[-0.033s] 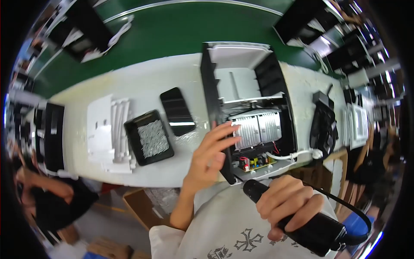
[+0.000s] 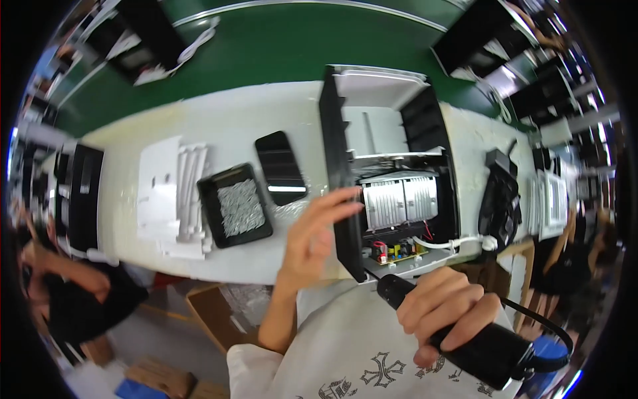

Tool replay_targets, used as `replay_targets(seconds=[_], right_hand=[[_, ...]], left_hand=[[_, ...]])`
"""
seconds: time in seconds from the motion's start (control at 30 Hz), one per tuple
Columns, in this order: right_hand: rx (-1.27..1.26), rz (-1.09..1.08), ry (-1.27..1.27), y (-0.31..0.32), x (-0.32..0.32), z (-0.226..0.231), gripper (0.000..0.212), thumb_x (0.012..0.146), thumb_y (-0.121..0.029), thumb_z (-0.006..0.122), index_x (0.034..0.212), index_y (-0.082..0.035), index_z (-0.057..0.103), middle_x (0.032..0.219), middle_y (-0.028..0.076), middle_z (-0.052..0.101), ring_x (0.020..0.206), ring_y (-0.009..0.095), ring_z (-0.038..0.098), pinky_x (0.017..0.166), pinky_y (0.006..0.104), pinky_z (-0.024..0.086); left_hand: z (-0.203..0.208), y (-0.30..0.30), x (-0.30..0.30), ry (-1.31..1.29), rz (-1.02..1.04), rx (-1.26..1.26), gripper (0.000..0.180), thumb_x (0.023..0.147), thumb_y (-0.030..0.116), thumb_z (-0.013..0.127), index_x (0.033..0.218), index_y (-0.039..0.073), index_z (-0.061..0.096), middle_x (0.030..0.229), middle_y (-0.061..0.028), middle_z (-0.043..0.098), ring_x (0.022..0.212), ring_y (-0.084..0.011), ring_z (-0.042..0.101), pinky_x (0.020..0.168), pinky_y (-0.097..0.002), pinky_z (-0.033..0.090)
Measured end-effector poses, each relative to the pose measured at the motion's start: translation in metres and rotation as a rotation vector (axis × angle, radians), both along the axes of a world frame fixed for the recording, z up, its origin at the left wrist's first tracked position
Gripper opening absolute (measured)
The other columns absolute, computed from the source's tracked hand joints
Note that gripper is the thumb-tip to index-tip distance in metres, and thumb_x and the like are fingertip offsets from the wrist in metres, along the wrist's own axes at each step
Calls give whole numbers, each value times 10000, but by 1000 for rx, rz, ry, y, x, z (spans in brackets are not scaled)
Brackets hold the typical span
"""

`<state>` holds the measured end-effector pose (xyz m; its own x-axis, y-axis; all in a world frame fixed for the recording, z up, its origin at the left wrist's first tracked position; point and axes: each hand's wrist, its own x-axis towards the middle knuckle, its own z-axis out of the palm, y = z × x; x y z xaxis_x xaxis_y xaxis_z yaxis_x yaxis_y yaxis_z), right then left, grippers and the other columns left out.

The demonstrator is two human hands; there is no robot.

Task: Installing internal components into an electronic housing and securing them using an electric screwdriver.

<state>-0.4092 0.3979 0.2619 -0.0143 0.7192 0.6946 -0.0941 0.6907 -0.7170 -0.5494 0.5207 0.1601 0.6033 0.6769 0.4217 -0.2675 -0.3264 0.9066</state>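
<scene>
In front of me a black open-topped housing lies on the table, with ribbed silver metal plates and a circuit board inside. My left hand is open at the housing's left wall, its outstretched fingertips at the upper edge; whether they touch is unclear. My right hand is wrapped round a black corded electric screwdriver. The screwdriver's nose points at the near left corner of the housing, but I cannot tell whether its bit meets a screw.
Left of the housing lie a phone, a black tray of small metal screws and white panels. On the right are a black bagged part and a white cable. Co-workers sit at both sides; beyond runs a green surface.
The left fingertips have drawn back from over the metal plates to the housing's left wall. The table and housing sit slightly further right in view. The right hand still grips the electric screwdriver.
</scene>
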Motion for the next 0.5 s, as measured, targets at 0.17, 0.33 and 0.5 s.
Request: replay_targets(seconds=[0.17, 0.33, 0.5], right_hand=[[-106, 71, -114, 8, 2, 11, 412, 749, 27, 752, 955, -64, 407, 656, 70, 583, 475, 187, 593, 444, 305, 545], [5, 108, -36, 16, -7, -5, 407, 713, -40, 754, 928, -58, 409, 668, 71, 579, 482, 156, 580, 442, 270, 538], [-44, 175, -29, 14, -5, -3, 369, 737, -43, 747, 921, -59, 428, 675, 72, 591, 484, 162, 576, 451, 256, 537]], left_hand=[[-2, 48, -67, 530, 534, 90, 121, 950, 62, 528, 961, -25, 612, 942, -128, 642, 864, -248, 624, 750, -326, 481], [-49, 64, -100, 997, 570, 483, 173, 801, -15, 643, 933, 11, 534, 887, -138, 538, 909, -345, 559, 743, -437, 459], [-57, 69, -98, 1031, 495, 464, 192, 768, -70, 615, 933, -29, 525, 931, -154, 531, 914, -340, 555, 755, -437, 492]])
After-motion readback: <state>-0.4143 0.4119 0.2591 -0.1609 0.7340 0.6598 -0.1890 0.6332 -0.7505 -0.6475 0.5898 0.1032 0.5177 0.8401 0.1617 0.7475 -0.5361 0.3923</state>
